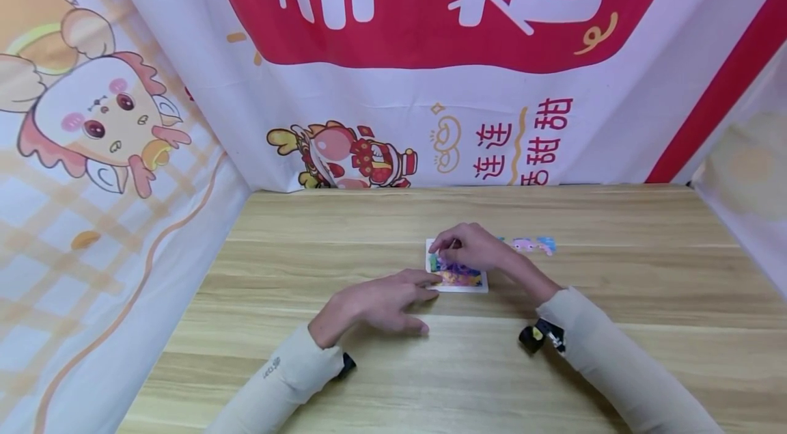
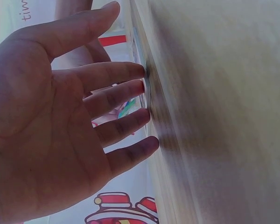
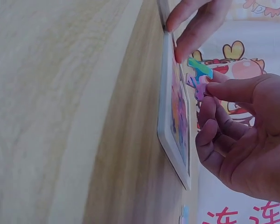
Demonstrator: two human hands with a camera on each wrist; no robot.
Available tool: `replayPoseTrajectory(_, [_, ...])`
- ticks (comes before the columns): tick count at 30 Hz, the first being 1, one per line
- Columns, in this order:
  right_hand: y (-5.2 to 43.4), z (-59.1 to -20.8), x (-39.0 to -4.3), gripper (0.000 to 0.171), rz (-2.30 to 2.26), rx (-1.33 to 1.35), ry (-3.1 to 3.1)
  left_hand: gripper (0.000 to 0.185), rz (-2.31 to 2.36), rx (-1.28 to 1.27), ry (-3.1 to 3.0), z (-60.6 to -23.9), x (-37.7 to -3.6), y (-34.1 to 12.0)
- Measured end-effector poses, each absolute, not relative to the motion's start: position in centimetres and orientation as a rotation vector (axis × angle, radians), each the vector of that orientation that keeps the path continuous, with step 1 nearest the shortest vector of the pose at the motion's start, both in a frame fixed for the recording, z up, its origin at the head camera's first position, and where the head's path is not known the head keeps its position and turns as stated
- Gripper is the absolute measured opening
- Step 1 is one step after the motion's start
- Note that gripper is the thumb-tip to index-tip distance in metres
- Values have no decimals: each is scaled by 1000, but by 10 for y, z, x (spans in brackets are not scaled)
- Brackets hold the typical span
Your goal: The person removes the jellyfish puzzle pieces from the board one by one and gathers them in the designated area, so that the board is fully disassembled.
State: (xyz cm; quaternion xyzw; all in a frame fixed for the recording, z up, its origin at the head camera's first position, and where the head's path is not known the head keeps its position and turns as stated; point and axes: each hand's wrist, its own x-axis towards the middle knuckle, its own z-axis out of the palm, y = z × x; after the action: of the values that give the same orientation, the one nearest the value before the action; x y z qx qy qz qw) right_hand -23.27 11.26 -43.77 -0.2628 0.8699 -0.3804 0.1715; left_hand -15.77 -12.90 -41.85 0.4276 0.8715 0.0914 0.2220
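A small jigsaw puzzle in a white-rimmed tray (image 1: 483, 288) lies flat on the table, its filled part purple, pink and yellow. My right hand (image 1: 475, 247) is over the tray's far side. Between thumb and fingertips it pinches a pink and purple puzzle piece (image 3: 200, 87), held tilted just above the tray; a green and blue part (image 3: 201, 69) shows beside it. With fingers spread and fairly straight, my left hand (image 1: 386, 299) rests its fingertips on the tray's near left edge. In the left wrist view the palm of the left hand (image 2: 46, 126) faces the camera, holding nothing.
Loose puzzle pieces, one pink (image 1: 524, 245) and one blue and pink (image 1: 546, 245), lie to the right of the tray, partly behind the right hand. The wooden table (image 1: 295, 242) ends at a printed cloth backdrop (image 1: 443, 126). Another cloth (image 1: 123, 215) hangs along the left side.
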Motion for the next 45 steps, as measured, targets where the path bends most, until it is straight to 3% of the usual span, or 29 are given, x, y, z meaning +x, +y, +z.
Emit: replayPoseTrajectory(45, [195, -436, -232, 22, -1069, -664, 2452, 71, 281, 1151, 2396, -420, -157, -128])
